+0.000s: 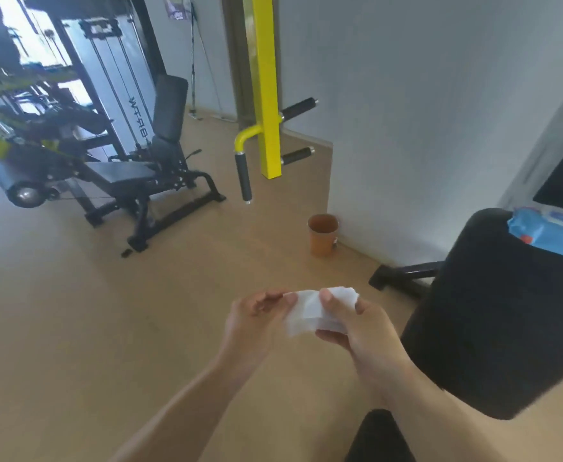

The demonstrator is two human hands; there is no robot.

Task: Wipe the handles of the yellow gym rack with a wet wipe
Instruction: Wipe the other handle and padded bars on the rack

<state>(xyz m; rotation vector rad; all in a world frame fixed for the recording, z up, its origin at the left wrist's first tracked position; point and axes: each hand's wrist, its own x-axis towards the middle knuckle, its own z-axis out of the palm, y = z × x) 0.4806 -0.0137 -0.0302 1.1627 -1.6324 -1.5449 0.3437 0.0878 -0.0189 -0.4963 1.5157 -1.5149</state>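
You pinch the wipe [313, 311] between both hands, left [253, 321] and right [356, 328], fingers closed on its edges to unfold it; the rack [266, 95] handles [243, 176] stand far ahead.

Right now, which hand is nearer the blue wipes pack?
Right. The right hand holds the wet wipe just left of the black pad carrying the blue wipes pack; the left hand is farther left.

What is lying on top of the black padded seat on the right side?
A blue wipes pack lies on the black padded seat, at its far edge. The frame's right edge cuts the pack off, so anything beyond is unseen.
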